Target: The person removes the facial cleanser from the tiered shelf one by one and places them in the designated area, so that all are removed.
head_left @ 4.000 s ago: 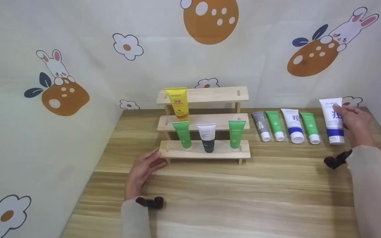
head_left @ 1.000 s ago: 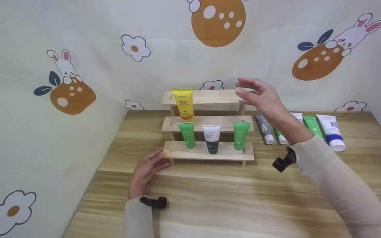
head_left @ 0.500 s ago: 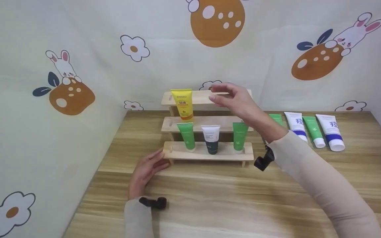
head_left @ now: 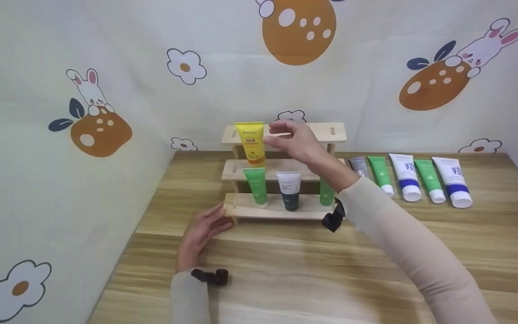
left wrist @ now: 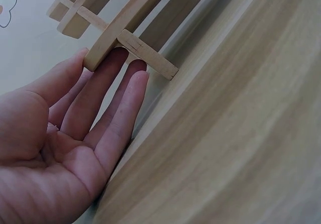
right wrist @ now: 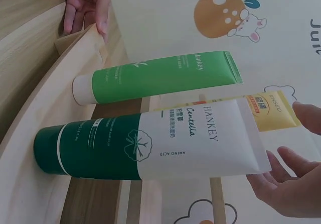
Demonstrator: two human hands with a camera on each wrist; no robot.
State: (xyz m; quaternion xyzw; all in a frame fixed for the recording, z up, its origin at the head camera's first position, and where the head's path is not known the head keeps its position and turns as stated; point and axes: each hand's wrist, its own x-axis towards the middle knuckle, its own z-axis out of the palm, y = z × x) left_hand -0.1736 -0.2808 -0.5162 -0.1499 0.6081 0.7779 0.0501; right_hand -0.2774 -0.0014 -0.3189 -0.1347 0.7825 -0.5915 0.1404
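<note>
My left hand (head_left: 203,229) grips the left end of the lowest shelf of a three-tier wooden rack (head_left: 274,213); in the left wrist view its thumb (left wrist: 67,76) is at the shelf edge with fingers underneath. Beside the upper part of a yellow tube (head_left: 252,144), which stands on the middle tier, my right hand (head_left: 301,141) is held with thumb and fingers apart. Along the lowest tier stand a green tube (head_left: 256,186), a white and dark green tube (right wrist: 195,138), and another green tube (head_left: 327,193), partly hidden by my right arm.
Right of the rack, a row of tubes lies on the wooden table (head_left: 259,270): a grey tube (head_left: 359,166), a green tube (head_left: 380,173), a white and blue tube (head_left: 405,175), and more like these. A patterned cloth (head_left: 358,54) hangs close behind the rack.
My right hand has let go of the rightmost white and blue tube, now lying slanted, and has moved left across the rack's top to the yellow tube. My left hand stays on the rack.
</note>
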